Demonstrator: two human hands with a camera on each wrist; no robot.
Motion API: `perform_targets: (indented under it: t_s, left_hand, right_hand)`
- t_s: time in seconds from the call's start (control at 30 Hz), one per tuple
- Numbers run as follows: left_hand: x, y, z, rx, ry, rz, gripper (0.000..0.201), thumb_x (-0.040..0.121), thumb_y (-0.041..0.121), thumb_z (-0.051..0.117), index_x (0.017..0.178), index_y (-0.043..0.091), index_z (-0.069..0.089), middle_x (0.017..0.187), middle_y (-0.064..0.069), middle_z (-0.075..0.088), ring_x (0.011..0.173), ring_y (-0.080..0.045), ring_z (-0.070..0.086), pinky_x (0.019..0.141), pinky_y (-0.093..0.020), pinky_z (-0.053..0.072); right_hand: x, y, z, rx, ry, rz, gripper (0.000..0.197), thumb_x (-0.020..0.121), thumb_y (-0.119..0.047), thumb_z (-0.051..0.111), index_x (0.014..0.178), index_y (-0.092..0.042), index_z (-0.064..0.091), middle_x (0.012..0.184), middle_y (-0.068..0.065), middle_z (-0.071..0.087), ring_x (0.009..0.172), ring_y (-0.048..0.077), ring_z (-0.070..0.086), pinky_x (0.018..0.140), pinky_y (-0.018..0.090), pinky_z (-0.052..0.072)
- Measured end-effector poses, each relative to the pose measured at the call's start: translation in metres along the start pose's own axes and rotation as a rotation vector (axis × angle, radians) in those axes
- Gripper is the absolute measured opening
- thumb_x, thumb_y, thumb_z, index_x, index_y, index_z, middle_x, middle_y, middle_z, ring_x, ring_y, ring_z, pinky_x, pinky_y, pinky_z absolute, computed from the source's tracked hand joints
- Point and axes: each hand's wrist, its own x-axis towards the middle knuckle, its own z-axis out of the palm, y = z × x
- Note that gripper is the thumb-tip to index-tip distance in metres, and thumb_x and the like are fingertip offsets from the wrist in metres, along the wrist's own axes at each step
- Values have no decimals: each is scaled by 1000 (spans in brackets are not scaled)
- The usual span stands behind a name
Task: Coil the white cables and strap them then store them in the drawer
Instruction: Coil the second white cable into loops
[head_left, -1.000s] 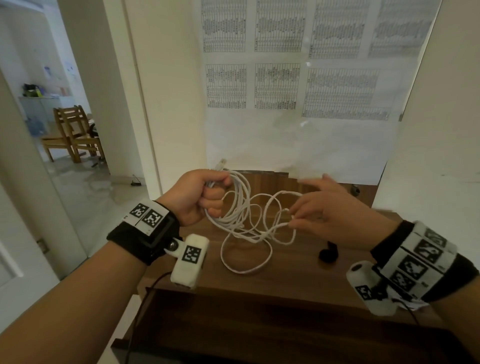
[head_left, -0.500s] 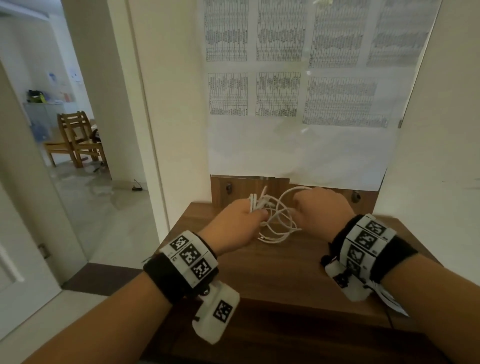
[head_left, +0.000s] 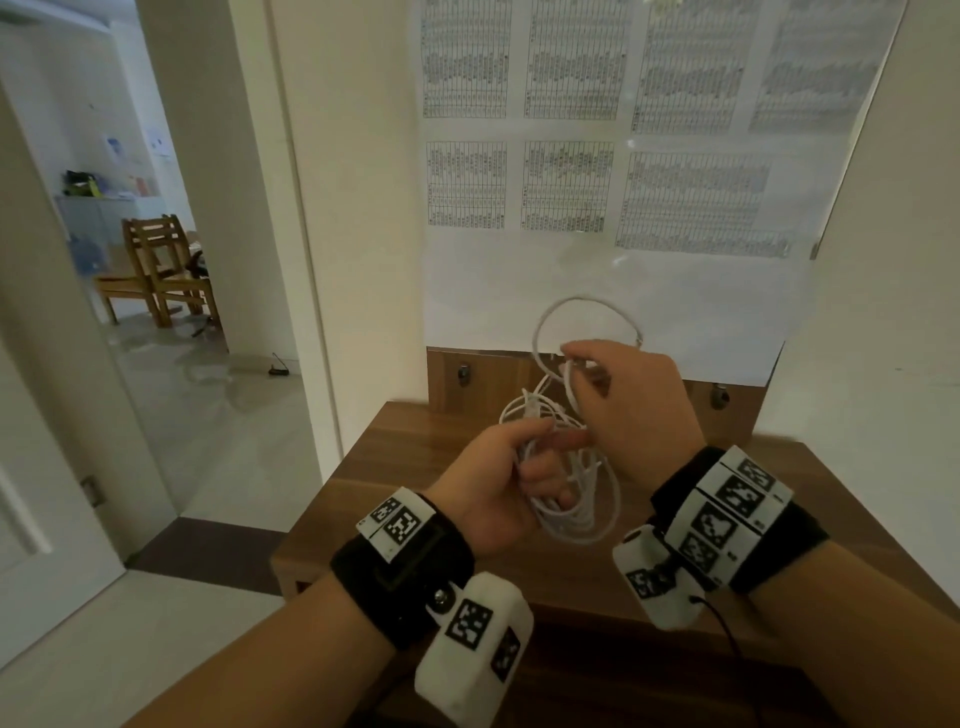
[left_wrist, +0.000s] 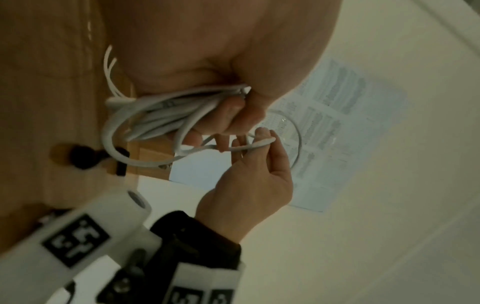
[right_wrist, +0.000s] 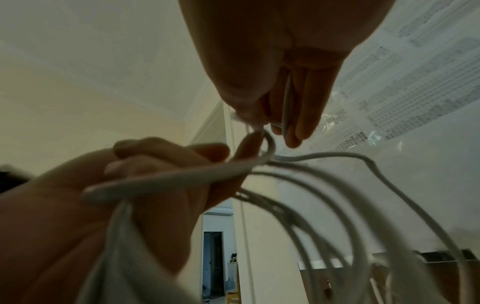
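A white cable (head_left: 571, 509) is gathered into several loops above the wooden cabinet top (head_left: 415, 457). My left hand (head_left: 540, 447) grips the bundle (left_wrist: 168, 111) in its curled fingers. My right hand (head_left: 576, 364) is just above and to the right, pinching a strand of the same cable (left_wrist: 259, 143). From that pinch a free loop (head_left: 582, 312) arches up in front of the wall. In the right wrist view the strand runs between the right fingers (right_wrist: 296, 115), and the loops (right_wrist: 337, 205) hang below them.
A small black object (left_wrist: 83, 156) lies on the cabinet top under the hands. Printed sheets (head_left: 571, 182) cover the wall behind. A white wall (head_left: 883, 364) closes the right side. On the left, a doorway opens onto a room with a wooden chair (head_left: 156, 270).
The long loose loop that hung to the cabinet top is now gathered into the left hand's bundle. The right hand has lifted a fresh loop up above the left hand.
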Motion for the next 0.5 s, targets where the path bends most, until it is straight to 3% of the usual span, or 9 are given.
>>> perform_targets:
  t_s: [0.1,0.17,0.33,0.43,0.5]
  left_hand:
    - [1,-1,1,-63,-87,-39,45,100,32,43,76,6,72,53,8,15,38,-7,26,47,-24,43]
    - [3,-2,-2,-45,-112,-65,43,99,38,46,73,11,66,49,8,19,38,-7,26,51,-25,44]
    - [5,-3,-4,10,-182,-90,37,90,48,62,72,18,50,42,9,28,37,-6,21,61,-21,34]
    - [4,-2,-5,16,-204,-103,37,88,49,62,73,17,55,43,10,24,41,-8,15,63,-22,39]
    - [3,-3,-7,45,-231,-113,41,90,53,57,72,16,62,44,10,22,42,-9,14,62,-23,43]
  right_hand:
    - [-2,-1,1,43,-25,-119,32,95,1,55,123,-8,69,117,6,73,105,19,68,96,31,53]
    - [-3,0,-1,74,-100,-160,43,91,6,48,128,-8,65,125,7,69,116,19,64,103,29,49]
    - [-8,-5,-3,157,-230,-195,53,88,-2,38,134,-10,62,134,3,64,125,11,57,109,25,43]
    - [-8,-4,-6,161,-244,-199,49,90,-7,37,130,-12,66,131,1,66,116,-1,53,103,24,45]
    - [-8,-3,-7,163,-253,-219,50,90,-14,34,128,-14,67,130,-1,67,117,1,56,103,21,45]
